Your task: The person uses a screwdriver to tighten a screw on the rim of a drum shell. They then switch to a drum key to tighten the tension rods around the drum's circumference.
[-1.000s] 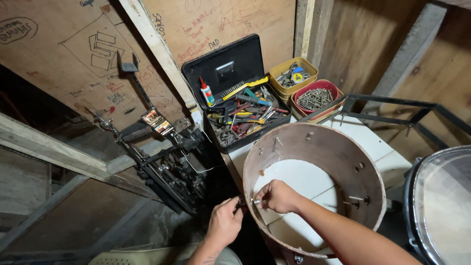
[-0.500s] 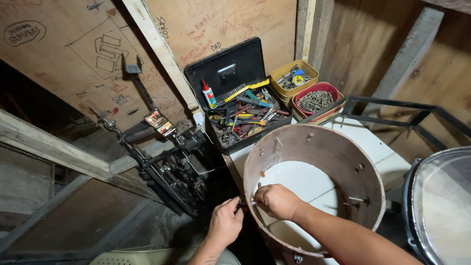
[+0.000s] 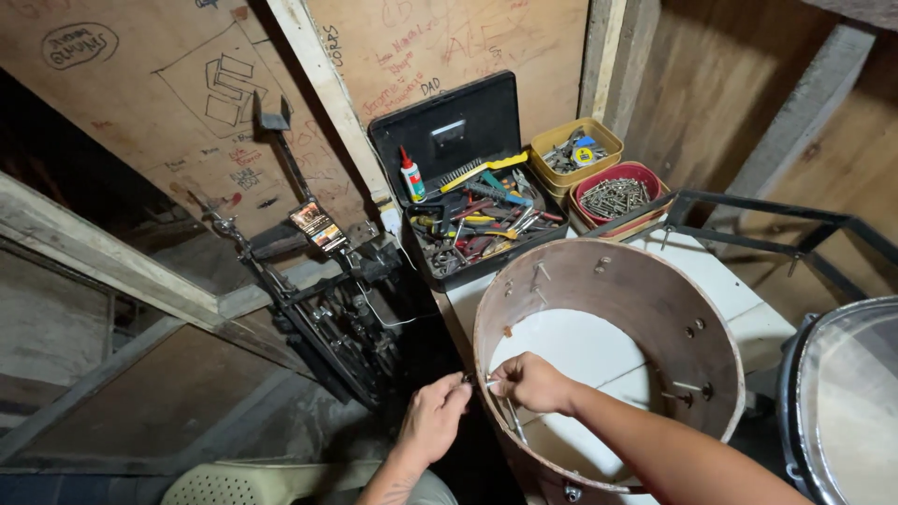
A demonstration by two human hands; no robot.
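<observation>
- The brown drum shell (image 3: 613, 309) stands open-end-up on the white table (image 3: 739, 309), just in front of the open black tool case (image 3: 468, 187). It has no heads and is pierced with holes; a few screws stick inward. I judge it stiff and fairly light but bulky, and liable to rock on its edge. The bare wall or rim looks the safest place to steady it, clear of the screw tips.
- The right hand (image 3: 533, 382) reaches inside the shell from below, forearm lying across the near rim, fingers curled and pinched on a thin metal rod or screw (image 3: 493, 382) at the near-left wall.
- The left hand (image 3: 432, 418) sits outside the same spot, wrist bent up, fingertips closed on a small dark fitting (image 3: 466, 379) against the wall; what exactly it is I cannot tell.
- That hardware looks small, hard and easy to drop, so it wants a fingertip pinch.
</observation>
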